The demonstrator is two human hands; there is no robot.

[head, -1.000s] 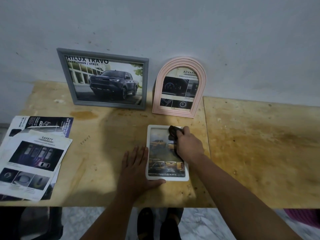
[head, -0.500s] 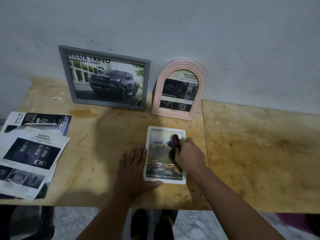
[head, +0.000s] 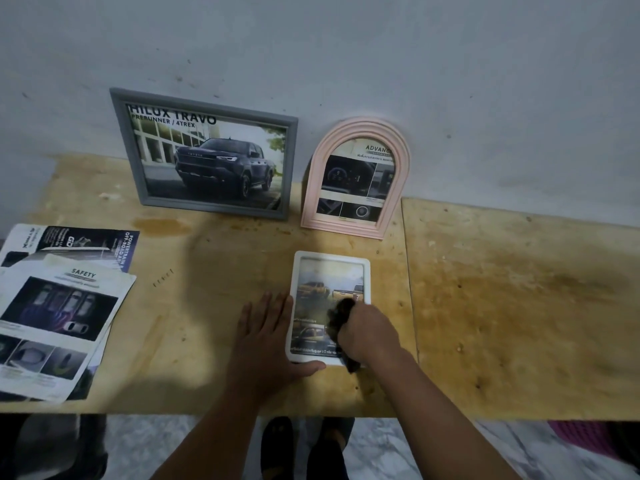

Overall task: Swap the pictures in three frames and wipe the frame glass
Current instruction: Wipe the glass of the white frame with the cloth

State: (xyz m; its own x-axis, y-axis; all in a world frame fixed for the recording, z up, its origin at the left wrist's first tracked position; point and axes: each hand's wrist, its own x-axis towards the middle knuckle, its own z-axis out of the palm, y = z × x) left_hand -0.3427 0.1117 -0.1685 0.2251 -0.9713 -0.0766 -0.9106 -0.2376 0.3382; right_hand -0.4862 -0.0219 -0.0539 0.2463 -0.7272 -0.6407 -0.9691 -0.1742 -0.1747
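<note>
Wiping under way on the last, smallest frame, with two frames apparently finished.

Desk (head: 519,306) carries everything; taking the white frame (head: 297,306) as landmark, the grey frame (head: 292,168) stands behind it to the left against the wall, the pink arched frame (head: 403,174) directly behind it, both upright with car pictures inside, so likely done. Loose brochures (head: 65,306) lie well to its left. White frame lies flat near the desk's front edge, picture in, its glass being cleaned. Left hand (head: 266,334) presses flat beside its left edge, thumb along the bottom. Right hand (head: 367,332) clenches a dark cloth (head: 341,315) on the lower glass.
</note>
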